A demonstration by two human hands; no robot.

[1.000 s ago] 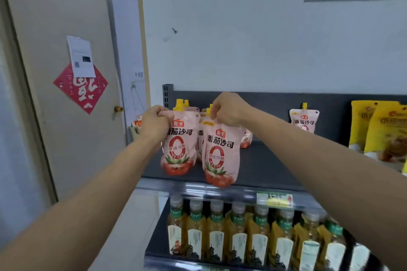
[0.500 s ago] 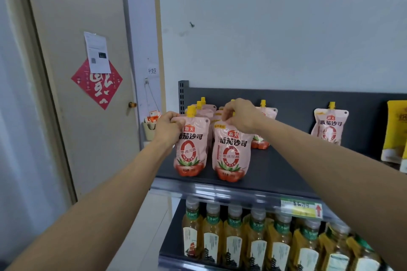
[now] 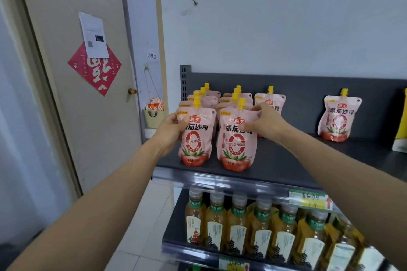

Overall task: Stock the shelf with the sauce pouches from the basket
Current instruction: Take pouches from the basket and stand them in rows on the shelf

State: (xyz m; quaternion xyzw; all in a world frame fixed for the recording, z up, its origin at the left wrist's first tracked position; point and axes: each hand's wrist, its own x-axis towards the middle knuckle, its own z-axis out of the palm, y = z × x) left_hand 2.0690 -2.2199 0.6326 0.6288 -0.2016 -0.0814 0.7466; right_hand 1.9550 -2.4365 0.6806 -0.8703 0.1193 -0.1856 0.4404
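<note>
At the front edge of the dark grey metal shelf (image 3: 286, 160), the fingers (image 3: 256, 109) of the right hand (image 3: 267, 122) pinch the upper right corner of a pink sauce pouch with a yellow spout (image 3: 237, 138), thumb across its face and the rest behind the top seam. The left hand (image 3: 169, 132) cups the left side of a matching pink pouch (image 3: 196, 136), its fingers curled round the edge and thumb near the label. Both pouches now stand upright on their bases at the near edge of the shelf, side by side and just apart. A second ago they hung tilted over that edge, gripped from above by the spouts; half a second ago they were settling onto the shelf. The grips have since slid down from the spouts to the sides, which reads as steadying and squaring rather than carrying.

Behind each front pouch, further pink pouches (image 3: 211, 99) file toward the back panel in two rows, with another pouch (image 3: 272, 101) just right of them, partly hidden by the right hand, and a lone pouch (image 3: 337, 119) well apart to the far right. A yellow packet (image 3: 402, 134) shows at the right margin. On the shelf below stand tea bottles with green labels (image 3: 237, 224). To the left is a beige door with a red diamond sign (image 3: 94, 68).

These two pouches look placed, so the hands can probably let go. The basket is not in view, so how many remain I cannot tell.
</note>
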